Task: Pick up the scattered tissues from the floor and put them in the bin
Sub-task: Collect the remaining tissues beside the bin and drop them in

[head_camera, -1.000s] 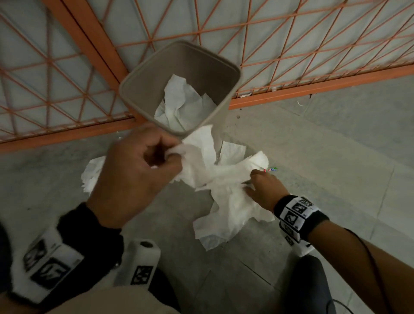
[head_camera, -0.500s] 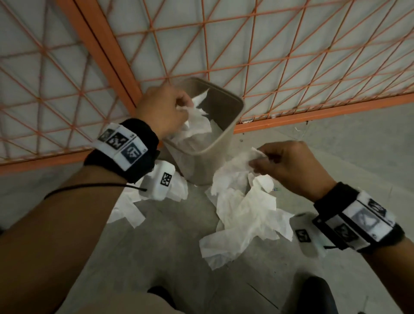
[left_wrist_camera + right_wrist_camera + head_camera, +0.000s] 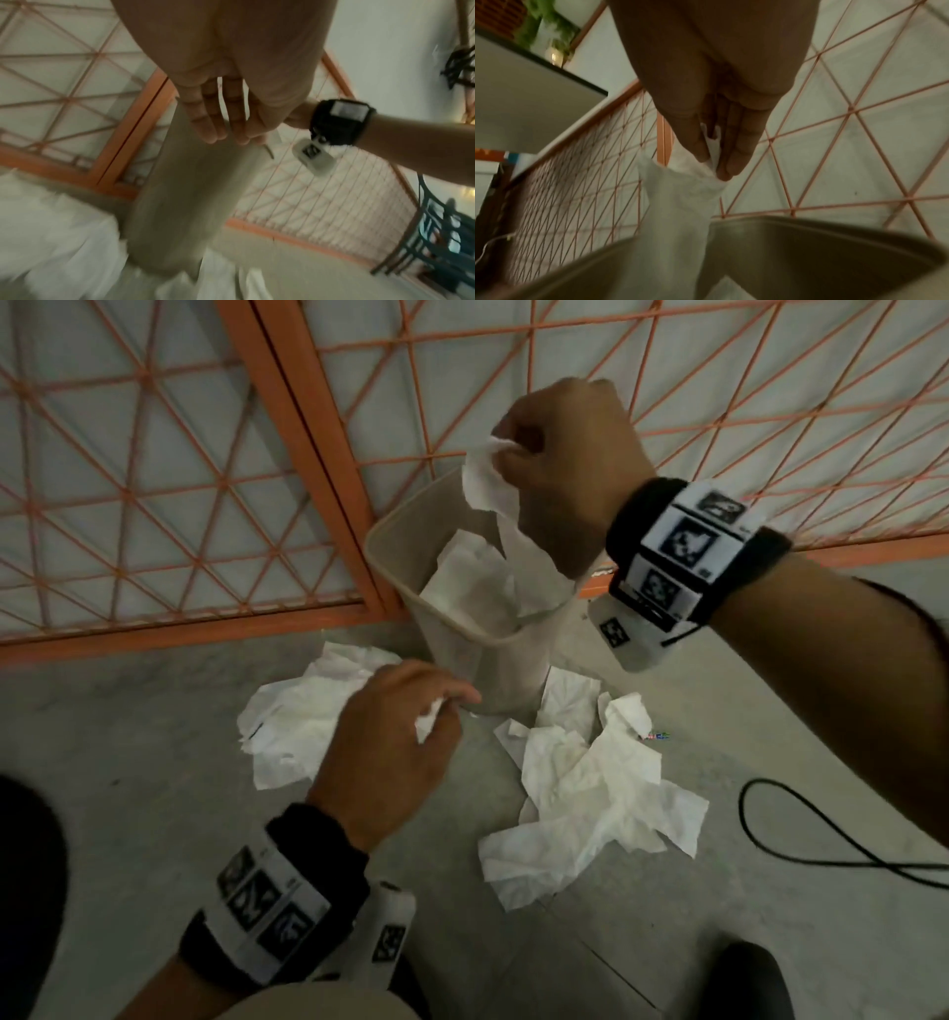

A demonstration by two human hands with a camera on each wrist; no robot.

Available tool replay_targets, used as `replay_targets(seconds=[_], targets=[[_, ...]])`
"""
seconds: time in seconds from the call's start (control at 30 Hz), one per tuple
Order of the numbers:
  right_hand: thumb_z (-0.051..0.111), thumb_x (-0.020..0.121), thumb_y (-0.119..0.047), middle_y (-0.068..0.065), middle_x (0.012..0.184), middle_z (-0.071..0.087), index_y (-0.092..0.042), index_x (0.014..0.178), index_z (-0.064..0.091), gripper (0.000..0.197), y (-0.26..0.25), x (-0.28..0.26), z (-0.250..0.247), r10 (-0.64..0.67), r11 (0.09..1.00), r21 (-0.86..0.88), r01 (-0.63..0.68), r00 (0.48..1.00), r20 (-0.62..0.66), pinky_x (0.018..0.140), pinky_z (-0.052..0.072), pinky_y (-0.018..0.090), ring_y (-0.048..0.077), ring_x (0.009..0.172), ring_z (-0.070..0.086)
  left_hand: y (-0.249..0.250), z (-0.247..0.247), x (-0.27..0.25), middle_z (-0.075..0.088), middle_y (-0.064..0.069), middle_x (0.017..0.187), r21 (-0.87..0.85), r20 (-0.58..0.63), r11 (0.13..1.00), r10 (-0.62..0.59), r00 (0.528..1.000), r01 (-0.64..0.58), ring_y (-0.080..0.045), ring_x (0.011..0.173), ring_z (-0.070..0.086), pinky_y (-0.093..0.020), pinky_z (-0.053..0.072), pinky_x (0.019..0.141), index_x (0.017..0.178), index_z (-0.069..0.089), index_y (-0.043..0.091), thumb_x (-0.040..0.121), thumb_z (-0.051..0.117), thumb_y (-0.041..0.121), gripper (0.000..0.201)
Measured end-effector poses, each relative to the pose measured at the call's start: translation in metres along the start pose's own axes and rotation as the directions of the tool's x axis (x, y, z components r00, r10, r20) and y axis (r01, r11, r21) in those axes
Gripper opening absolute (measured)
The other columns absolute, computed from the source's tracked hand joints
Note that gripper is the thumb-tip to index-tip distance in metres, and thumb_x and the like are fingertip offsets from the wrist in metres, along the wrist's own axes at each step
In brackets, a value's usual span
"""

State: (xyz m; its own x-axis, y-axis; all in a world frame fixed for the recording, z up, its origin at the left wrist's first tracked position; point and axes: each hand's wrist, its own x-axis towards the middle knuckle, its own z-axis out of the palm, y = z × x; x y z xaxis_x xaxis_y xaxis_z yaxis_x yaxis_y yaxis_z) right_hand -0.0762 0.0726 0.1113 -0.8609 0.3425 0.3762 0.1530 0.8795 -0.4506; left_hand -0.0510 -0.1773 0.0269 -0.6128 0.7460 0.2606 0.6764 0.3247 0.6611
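Observation:
The beige bin (image 3: 390, 567) stands against the orange fence with white tissues (image 3: 472, 582) inside. My right hand (image 3: 506, 449) is raised above the bin's rim and pinches a tissue (image 3: 488, 490) by its top edge; in the right wrist view thumb and fingers (image 3: 711, 162) pinch the tissue (image 3: 680, 203), which hangs over the bin's rim (image 3: 808, 223). My left hand (image 3: 441, 711) hovers low over a floor tissue (image 3: 298, 721) left of the bin. In the left wrist view its fingers (image 3: 226, 130) are straight and hold nothing. A bigger heap of tissues (image 3: 590, 788) lies right of the bin.
The orange lattice fence (image 3: 318, 454) closes off the back right behind the bin. A black cable (image 3: 821, 829) loops on the grey floor at the right. A dark shoe (image 3: 739, 983) shows at the bottom right.
My left hand let its tissue go into the bin and came down to the floor tissue on the left. My right hand lifted a tissue from the right heap up above the bin.

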Motion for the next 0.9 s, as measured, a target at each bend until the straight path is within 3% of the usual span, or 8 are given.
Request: replay_targets(seconds=[0.2, 0.33, 0.43, 0.5, 0.6, 0.73, 0.8, 0.9], targets=[[0.059, 0.086, -0.028, 0.002, 0.124, 0.062, -0.026, 0.122, 0.061, 0.035, 0.010, -0.009, 0.027, 0.015, 0.991, -0.128, 0.031, 0.938, 0.345, 0.091, 0.042, 0.030, 0.023, 0.113, 0.057, -0.034, 0.074, -0.043, 0.062, 0.012, 0.106, 0.085, 0.398, 0.994, -0.103, 0.912, 0.074, -0.007, 0.100, 0.056, -0.029, 0.050, 0.088, 0.102, 0.068, 0.025, 0.089, 0.052, 0.019, 0.021], [0.054, 0.090, -0.030, 0.000, 0.138, 0.052, -0.026, 0.132, 0.052, 0.042, 0.015, -0.040, 0.002, -0.118, 0.991, -0.029, 0.127, 0.968, 0.223, 0.101, 0.037, 0.028, 0.017, 0.124, 0.049, -0.045, 0.117, -0.051, 0.048, 0.012, 0.126, 0.157, 0.596, 0.978, -0.203, 0.777, 0.135, -0.013, 0.112, 0.053, -0.036, 0.050, 0.093, 0.124, 0.051, 0.033, 0.090, 0.054, 0.034, 0.035], [0.049, 0.091, -0.031, 0.003, 0.126, 0.057, -0.023, 0.129, 0.055, 0.039, 0.036, -0.073, -0.013, -0.032, 0.999, 0.044, 0.030, 0.998, 0.049, 0.093, 0.046, 0.025, 0.014, 0.109, 0.055, -0.048, 0.143, -0.057, 0.040, 0.008, 0.135, 0.279, 0.654, 0.953, -0.279, 0.703, 0.119, -0.018, 0.119, 0.049, -0.038, 0.048, 0.093, 0.137, 0.035, 0.034, 0.085, 0.059, 0.049, 0.059], [0.052, 0.090, -0.026, 0.002, 0.116, 0.061, -0.023, 0.122, 0.061, 0.033, 0.056, -0.100, -0.012, 0.074, 0.988, 0.136, -0.069, 0.997, -0.029, 0.082, 0.051, 0.022, 0.010, 0.095, 0.059, -0.051, 0.157, -0.061, 0.039, 0.006, 0.135, 0.337, 0.666, 0.937, -0.307, 0.680, 0.092, -0.020, 0.120, 0.047, -0.038, 0.048, 0.090, 0.135, 0.035, 0.032, 0.083, 0.062, 0.046, 0.060], [0.057, 0.088, -0.017, 0.001, 0.104, 0.065, -0.023, 0.109, 0.067, 0.024, 0.082, -0.147, 0.008, 0.231, 0.946, 0.224, -0.233, 0.972, 0.037, 0.071, 0.049, 0.015, 0.010, 0.079, 0.062, -0.062, 0.168, -0.066, 0.041, 0.005, 0.137, 0.349, 0.663, 0.934, -0.303, 0.684, 0.075, -0.022, 0.122, 0.047, -0.037, 0.047, 0.091, 0.133, 0.040, 0.029, 0.089, 0.058, 0.034, 0.048], [0.062, 0.086, -0.017, -0.001, 0.098, 0.065, -0.024, 0.104, 0.070, 0.020, 0.108, -0.201, 0.048, 0.305, 0.933, 0.103, -0.346, 0.908, 0.287, 0.075, 0.053, 0.032, 0.014, 0.068, 0.062, -0.073, 0.166, -0.069, 0.057, 0.003, 0.128, 0.250, 0.607, 0.958, -0.267, 0.748, 0.138, -0.020, 0.111, 0.058, -0.029, 0.046, 0.089, 0.127, 0.056, 0.024, 0.094, 0.054, 0.024, 0.033], [0.062, 0.086, -0.022, -0.001, 0.106, 0.063, -0.026, 0.109, 0.067, 0.024, 0.116, -0.221, 0.067, 0.330, 0.930, 0.012, -0.368, 0.848, 0.414, 0.080, 0.052, 0.034, 0.013, 0.072, 0.057, -0.073, 0.157, -0.070, 0.064, 0.001, 0.109, 0.200, 0.555, 0.967, -0.247, 0.794, 0.161, -0.020, 0.097, 0.062, -0.026, 0.045, 0.079, 0.112, 0.065, 0.018, 0.094, 0.056, 0.023, 0.021], [0.060, 0.087, -0.029, 0.000, 0.128, 0.053, -0.031, 0.126, 0.054, 0.040, 0.124, -0.244, 0.091, 0.395, 0.908, -0.138, -0.395, 0.702, 0.593, 0.086, 0.051, 0.040, 0.022, 0.097, 0.060, -0.067, 0.135, -0.069, 0.060, 0.008, 0.086, 0.102, 0.466, 0.971, -0.237, 0.852, 0.214, -0.014, 0.078, 0.060, -0.023, 0.045, 0.069, 0.091, 0.068, 0.017, 0.091, 0.063, 0.021, 0.007]])
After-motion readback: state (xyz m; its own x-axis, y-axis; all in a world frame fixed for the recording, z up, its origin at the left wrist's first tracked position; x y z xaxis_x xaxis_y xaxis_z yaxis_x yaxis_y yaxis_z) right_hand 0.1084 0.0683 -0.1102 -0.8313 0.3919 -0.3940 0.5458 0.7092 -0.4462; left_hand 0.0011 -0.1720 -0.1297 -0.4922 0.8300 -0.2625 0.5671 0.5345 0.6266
